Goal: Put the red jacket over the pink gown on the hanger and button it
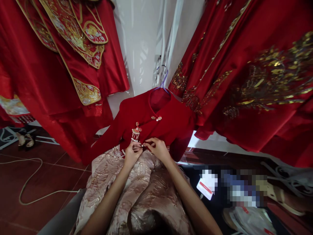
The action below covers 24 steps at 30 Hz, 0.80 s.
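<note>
A dark red long-sleeved jacket (161, 130) hangs upright in front of me from a purple hanger (164, 80). At its collar sits a beaded frog button (156, 118), and a beaded tassel ornament (136, 132) hangs on the chest. Lower down is another beaded frog button (143, 145). My left hand (133, 152) pinches its left side, with thumb and fingers close together. From the other side my right hand (157, 148) pinches the same button. The fingertips partly cover it, so whether it is fastened cannot be seen. Pale pink brocade cloth (110, 173) lies under my forearms.
Red embroidered garments hang at the left (61, 91) and right (244, 98). A dark surface at lower right holds a lit phone (205, 189) and a plastic-wrapped bundle (251, 220). A pale cable (40, 166) curls over the floor tiles near dark shoes (25, 142).
</note>
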### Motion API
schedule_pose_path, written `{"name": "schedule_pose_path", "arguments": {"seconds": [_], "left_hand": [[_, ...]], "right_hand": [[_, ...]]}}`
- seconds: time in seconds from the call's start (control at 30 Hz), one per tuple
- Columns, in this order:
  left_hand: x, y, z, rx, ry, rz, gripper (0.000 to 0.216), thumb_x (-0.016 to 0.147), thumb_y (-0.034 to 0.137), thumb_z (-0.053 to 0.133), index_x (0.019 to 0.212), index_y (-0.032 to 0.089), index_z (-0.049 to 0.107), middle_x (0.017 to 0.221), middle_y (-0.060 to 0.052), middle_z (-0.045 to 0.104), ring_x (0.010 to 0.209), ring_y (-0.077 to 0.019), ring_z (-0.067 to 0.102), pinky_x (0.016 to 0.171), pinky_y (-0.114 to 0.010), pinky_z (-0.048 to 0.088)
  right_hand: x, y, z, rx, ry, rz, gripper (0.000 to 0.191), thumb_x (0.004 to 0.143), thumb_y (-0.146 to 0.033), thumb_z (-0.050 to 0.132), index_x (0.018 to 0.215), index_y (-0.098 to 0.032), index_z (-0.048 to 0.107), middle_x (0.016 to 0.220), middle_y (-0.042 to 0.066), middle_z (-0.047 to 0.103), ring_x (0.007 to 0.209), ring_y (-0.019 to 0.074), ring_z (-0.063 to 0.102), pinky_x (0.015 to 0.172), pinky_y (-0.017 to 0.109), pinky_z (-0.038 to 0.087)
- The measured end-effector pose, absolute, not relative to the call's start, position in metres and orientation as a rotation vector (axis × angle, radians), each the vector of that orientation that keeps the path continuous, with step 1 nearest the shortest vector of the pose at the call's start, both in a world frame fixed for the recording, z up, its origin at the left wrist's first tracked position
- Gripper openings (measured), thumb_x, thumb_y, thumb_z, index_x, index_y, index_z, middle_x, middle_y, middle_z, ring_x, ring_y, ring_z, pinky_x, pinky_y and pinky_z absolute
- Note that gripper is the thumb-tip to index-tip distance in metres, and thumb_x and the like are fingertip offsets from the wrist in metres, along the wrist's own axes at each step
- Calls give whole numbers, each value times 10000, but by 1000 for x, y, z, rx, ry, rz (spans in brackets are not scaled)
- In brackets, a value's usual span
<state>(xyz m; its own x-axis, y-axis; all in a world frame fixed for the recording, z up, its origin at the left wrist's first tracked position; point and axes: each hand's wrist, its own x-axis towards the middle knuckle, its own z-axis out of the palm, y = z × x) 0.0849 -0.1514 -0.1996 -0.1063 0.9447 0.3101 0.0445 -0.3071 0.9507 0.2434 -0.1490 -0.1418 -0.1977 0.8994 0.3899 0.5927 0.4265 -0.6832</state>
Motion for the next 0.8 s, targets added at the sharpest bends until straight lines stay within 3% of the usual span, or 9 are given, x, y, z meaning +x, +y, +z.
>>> {"name": "schedule_pose_path", "arguments": {"seconds": [0.3, 0.57, 0.8], "left_hand": [[90, -158, -201, 1441, 1173, 1517, 247, 683, 279, 702, 893, 165, 642, 844, -51, 679, 785, -142, 658, 752, -286, 552], [88, -160, -196, 1388, 1153, 1473, 257, 700, 335, 699, 876, 149, 685, 825, -69, 705, 731, -147, 662, 718, -271, 546], [88, -162, -192, 1346, 1163, 1492, 265, 658, 378, 732, 810, 164, 696, 762, -55, 711, 708, -168, 667, 681, -270, 538]], "right_hand": [[255, -162, -107, -1273, -1741, 425, 175, 832, -302, 550, 909, -218, 683, 797, 20, 710, 669, 140, 655, 647, 238, 500], [248, -155, -127, -1282, -1947, 420, 144, 793, -264, 608, 915, -232, 678, 853, 17, 685, 796, 144, 636, 723, 258, 498], [248, -148, -144, -1254, -1952, 573, 167, 774, -225, 627, 932, -190, 664, 858, 38, 702, 789, 143, 659, 758, 277, 517]]}}
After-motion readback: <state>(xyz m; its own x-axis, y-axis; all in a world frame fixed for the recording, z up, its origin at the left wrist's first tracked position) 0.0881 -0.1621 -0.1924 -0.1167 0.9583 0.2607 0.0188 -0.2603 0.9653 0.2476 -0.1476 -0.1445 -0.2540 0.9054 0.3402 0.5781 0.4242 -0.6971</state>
